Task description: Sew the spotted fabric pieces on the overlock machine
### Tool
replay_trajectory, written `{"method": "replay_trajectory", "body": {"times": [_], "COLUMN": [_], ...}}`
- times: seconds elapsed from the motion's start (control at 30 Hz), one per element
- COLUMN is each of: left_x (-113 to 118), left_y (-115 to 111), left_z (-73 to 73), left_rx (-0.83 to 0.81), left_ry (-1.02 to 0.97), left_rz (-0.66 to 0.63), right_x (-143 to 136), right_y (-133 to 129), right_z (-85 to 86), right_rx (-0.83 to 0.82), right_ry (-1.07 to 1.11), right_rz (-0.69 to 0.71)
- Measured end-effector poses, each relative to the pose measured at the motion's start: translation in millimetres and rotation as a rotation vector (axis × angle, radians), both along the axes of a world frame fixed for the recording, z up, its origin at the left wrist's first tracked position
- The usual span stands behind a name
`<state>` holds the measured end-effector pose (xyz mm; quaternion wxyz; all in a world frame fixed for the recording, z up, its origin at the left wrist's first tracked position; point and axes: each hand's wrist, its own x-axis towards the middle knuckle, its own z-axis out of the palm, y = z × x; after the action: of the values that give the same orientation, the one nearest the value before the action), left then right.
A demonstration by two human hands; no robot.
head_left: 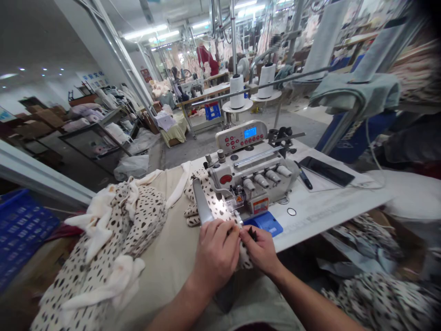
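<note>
A white overlock sewing machine [255,172] with a lit blue display stands on the table. Spotted cream fabric [218,207] lies under its needle area and runs toward me. My left hand [217,250] is closed on the fabric's edge just in front of the machine. Close beside it, my right hand [260,248] pinches the same fabric, with a small dark pointed object at its fingers. The fingertips of both hands nearly meet. A grey strip-like machine part [202,202] stands left of the needle area.
Piled spotted fabric with cream trim [138,216] covers the table's left side. A phone [326,171] and a dark slim tool [303,177] lie at the right. Thread cones [237,92] stand behind the machine. A blue crate [24,234] is at far left.
</note>
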<state>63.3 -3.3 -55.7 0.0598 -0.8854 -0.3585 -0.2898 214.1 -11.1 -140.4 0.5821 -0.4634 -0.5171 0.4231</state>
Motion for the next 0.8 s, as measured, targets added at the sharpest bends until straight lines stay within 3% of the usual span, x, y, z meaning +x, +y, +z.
{"method": "replay_trajectory", "body": {"times": [0.23,0.5,0.63,0.8], "left_x": [-1,-8,-16,-25], "left_y": [4,10,24,58], "left_z": [-0.1,10.8,11.6,12.8], "left_rx": [0.017,-0.067,-0.102,-0.16], "left_ry": [0.006,-0.014,0.007,0.01], "left_rz": [0.009,0.023,0.032,0.066], "right_x": [-1,-3,-2,0], "right_y": [2,6,7,8], "right_z": [-3.3,2.1,-0.1,-4.5], "right_rx": [-0.01,-0.09,-0.11,-0.113], "right_ry": [0.011,0.149,0.169,0.175], "right_rz": [-0.017,-0.018,-0.011,-0.013]}}
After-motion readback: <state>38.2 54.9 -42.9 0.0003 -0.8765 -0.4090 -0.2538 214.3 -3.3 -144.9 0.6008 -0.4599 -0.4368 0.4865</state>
